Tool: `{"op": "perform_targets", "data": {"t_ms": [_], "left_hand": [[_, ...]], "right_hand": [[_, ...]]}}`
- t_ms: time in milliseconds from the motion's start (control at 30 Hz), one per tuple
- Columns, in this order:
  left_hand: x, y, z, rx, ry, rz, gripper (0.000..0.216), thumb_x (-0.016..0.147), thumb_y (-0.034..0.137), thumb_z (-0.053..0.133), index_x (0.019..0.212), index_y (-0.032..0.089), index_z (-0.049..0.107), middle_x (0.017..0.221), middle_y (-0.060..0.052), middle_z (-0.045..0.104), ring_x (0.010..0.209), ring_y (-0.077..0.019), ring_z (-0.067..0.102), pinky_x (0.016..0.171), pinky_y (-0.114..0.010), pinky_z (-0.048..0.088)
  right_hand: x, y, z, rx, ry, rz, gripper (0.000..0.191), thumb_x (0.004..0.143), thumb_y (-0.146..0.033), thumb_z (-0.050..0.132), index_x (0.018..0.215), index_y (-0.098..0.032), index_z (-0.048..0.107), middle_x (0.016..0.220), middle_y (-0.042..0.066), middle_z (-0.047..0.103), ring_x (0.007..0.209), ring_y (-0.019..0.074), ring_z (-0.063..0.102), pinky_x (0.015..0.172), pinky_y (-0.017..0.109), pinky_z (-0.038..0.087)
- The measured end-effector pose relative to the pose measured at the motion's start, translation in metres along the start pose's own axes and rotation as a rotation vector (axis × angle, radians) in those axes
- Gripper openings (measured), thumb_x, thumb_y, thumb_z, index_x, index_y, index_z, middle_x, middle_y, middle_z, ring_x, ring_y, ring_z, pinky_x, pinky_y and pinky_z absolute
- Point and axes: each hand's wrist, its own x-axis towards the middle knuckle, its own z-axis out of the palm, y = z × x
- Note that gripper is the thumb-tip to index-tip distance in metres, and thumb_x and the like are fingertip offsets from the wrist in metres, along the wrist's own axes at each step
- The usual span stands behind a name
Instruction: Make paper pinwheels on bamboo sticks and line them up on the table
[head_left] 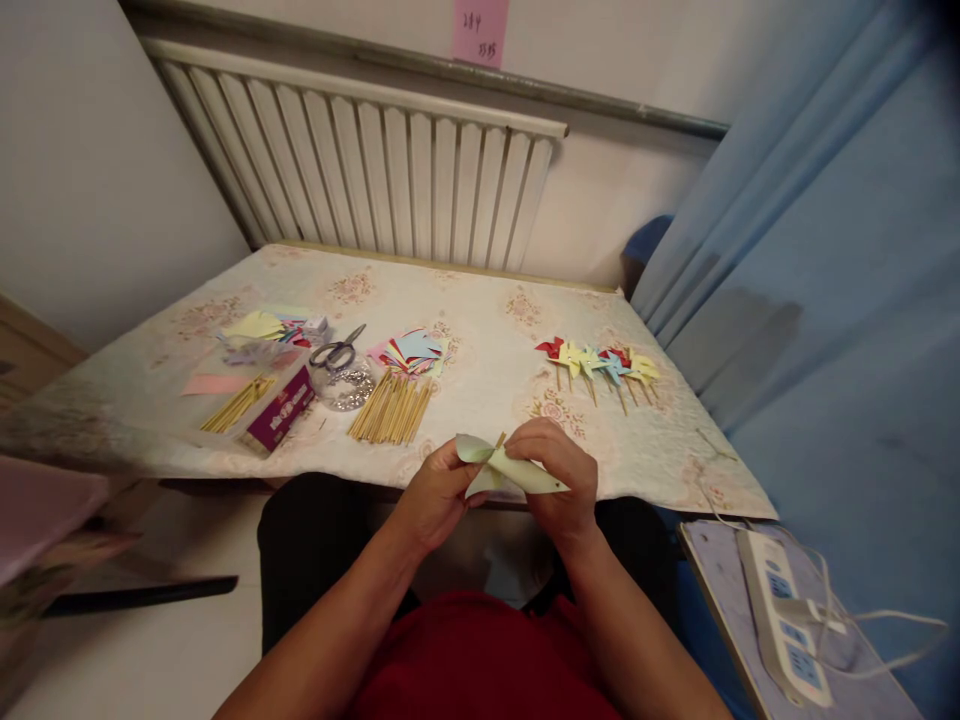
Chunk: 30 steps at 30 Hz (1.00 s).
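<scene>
A pale green paper pinwheel is held between my two hands over the table's front edge. Its blades are curled in, and one has a small hole near its tip. My left hand pinches it near the middle, fingers closed. From the other side, my right hand has its fingers closed around a blade. The tip of a thin stick shows above the centre; the rest of it is hidden. Nearby on the cloth lies a row of thin wooden sticks. Behind them is a pile of coloured paper pieces.
Several pinwheels on sticks lie at the right. On the left are scissors, a round clear dish of small metal pieces, a purple-fronted box and more paper. A power strip sits at the lower right.
</scene>
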Motion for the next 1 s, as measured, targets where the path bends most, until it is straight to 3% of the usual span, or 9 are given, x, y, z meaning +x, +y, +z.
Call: {"op": "perform_targets", "data": {"t_ms": [1000], "left_hand": [[-0.0004,0.0007,0.0012,0.005,0.01,0.012,0.024,0.065,0.026,0.076,0.073,0.016,0.056,0.062,0.005,0.048,0.054,-0.0064,0.037,0.049,-0.02,0.028]], "right_hand": [[0.002,-0.0044,0.0033,0.048,0.004,0.078,0.006,0.085,-0.017,0.063,0.08,-0.021,0.063,0.076,0.004,0.066,0.072,0.0185,0.062,0.065,0.035,0.051]]}}
